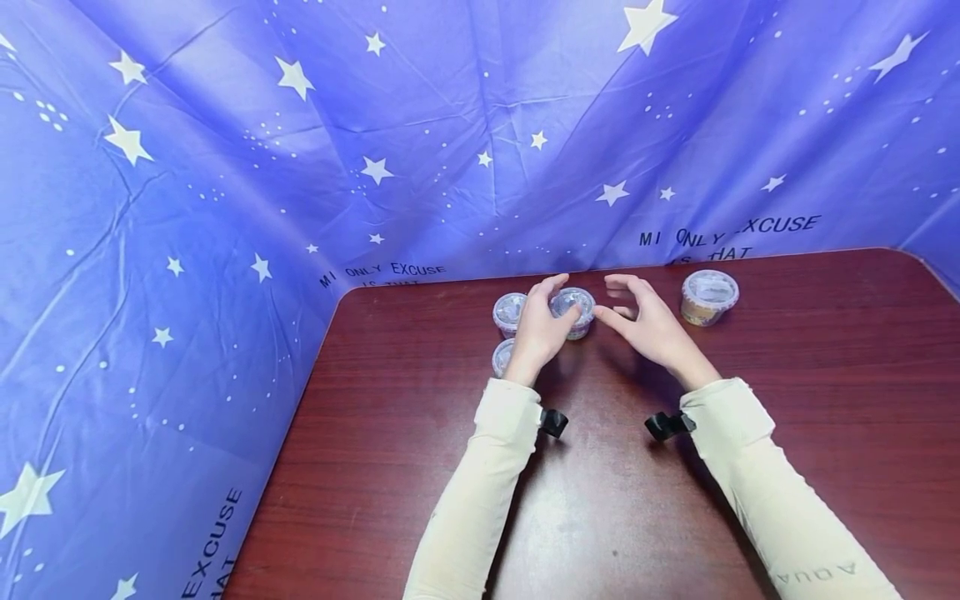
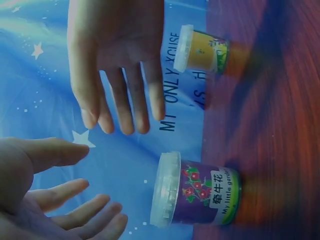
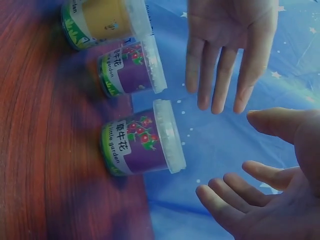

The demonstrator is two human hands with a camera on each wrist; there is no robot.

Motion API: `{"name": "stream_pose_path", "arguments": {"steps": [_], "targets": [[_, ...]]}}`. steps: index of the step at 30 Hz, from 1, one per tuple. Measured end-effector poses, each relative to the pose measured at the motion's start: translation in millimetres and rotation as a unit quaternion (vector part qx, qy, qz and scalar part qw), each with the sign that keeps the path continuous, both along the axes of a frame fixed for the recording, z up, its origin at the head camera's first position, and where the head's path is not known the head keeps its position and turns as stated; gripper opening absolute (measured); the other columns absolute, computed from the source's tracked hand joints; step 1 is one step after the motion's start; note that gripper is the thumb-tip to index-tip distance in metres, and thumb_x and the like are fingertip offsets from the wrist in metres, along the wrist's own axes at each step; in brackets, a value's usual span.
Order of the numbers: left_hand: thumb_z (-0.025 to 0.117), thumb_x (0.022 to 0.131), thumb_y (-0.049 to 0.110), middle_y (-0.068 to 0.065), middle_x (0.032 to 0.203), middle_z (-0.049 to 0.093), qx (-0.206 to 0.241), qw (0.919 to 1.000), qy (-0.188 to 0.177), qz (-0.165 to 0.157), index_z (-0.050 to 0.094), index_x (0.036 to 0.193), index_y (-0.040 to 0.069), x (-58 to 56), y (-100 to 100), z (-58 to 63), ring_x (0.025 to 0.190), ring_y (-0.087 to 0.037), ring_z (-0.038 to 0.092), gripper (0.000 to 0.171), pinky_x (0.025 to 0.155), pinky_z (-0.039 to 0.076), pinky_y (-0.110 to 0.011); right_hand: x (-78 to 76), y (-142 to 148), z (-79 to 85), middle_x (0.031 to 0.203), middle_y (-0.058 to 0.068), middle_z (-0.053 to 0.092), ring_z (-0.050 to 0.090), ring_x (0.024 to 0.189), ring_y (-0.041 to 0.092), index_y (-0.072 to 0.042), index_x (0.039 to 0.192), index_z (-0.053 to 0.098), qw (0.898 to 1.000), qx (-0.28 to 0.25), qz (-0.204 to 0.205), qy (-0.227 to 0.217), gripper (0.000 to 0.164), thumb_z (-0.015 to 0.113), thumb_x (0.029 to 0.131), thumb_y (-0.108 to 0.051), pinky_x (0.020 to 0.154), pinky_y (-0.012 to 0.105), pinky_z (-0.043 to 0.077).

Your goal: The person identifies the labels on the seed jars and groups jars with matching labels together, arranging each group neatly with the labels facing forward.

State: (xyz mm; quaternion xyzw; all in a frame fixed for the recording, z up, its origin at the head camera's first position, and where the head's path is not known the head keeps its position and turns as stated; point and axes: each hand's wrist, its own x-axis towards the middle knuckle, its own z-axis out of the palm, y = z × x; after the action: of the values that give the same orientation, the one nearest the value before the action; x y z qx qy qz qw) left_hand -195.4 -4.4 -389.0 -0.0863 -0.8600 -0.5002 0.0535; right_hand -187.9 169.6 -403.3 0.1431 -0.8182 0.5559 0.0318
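A small purple cup [image 1: 581, 332] with a clear lid, printed with red flowers, stands upright on the table between the two hands. My left hand [image 1: 545, 325] hovers at its left, overlapping it in the head view, with fingers loosely spread. Facing it, my right hand [image 1: 656, 327] is held at the cup's right with relaxed fingers. Both wrist views show gaps between the purple cup [image 2: 200, 195] and the hands, which hold nothing. Close by on the left stand a second purple cup [image 3: 131, 70] and a yellow one [image 3: 102, 22], partly hidden by the left hand in the head view.
Another lidded yellow cup [image 1: 708, 298] stands toward the back right of the dark red wooden table [image 1: 600, 517]. A blue cloth [image 1: 450, 125] with white stars hangs along the table's back and left edges. Black straps [image 1: 555, 423] are on both wrists.
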Motion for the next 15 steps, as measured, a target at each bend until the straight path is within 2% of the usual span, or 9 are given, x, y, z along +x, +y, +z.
{"name": "stream_pose_path", "arguments": {"steps": [5,9,11,15], "targets": [[0.069,0.089,0.004,-0.014,0.132,0.061,0.032,0.9993,0.016,-0.013,0.058,0.134,0.002,3.5,1.1,-4.7,0.124,-0.028,0.058,0.047,0.103,0.049,-0.038,4.9,3.4,-0.3,0.139,0.029,0.045,0.045,0.130,0.043,0.010,0.140,0.041,1.000,0.001,-0.001,0.012,0.053,0.064,0.096,-0.009,0.104,0.053,0.044],[0.070,0.088,0.005,-0.014,0.131,0.061,0.045,0.9986,0.014,-0.023,0.058,0.134,0.002,7.5,4.2,-5.1,0.123,-0.026,0.058,0.048,0.103,0.049,-0.037,10.5,7.5,-1.5,0.136,0.028,0.048,0.048,0.128,0.041,0.009,0.139,0.043,1.000,0.003,-0.004,0.021,0.051,0.064,0.096,-0.008,0.102,0.048,0.046],[0.070,0.088,0.005,-0.016,0.130,0.061,0.050,0.9982,0.014,-0.028,0.058,0.134,0.002,9.0,6.7,-6.3,0.123,-0.027,0.058,0.048,0.103,0.049,-0.038,13.3,10.5,-3.0,0.136,0.028,0.049,0.048,0.127,0.041,0.009,0.138,0.043,1.000,0.006,-0.005,0.022,0.050,0.064,0.096,-0.008,0.101,0.041,0.048],[0.071,0.087,0.006,-0.015,0.128,0.062,0.049,0.9981,0.020,-0.032,0.059,0.132,0.002,11.0,11.9,-10.9,0.121,-0.026,0.060,0.046,0.100,0.051,-0.037,19.0,17.5,-8.0,0.135,0.027,0.049,0.049,0.125,0.041,0.009,0.137,0.044,1.000,0.009,-0.009,0.020,0.048,0.063,0.097,-0.010,0.096,0.019,0.050]]}}
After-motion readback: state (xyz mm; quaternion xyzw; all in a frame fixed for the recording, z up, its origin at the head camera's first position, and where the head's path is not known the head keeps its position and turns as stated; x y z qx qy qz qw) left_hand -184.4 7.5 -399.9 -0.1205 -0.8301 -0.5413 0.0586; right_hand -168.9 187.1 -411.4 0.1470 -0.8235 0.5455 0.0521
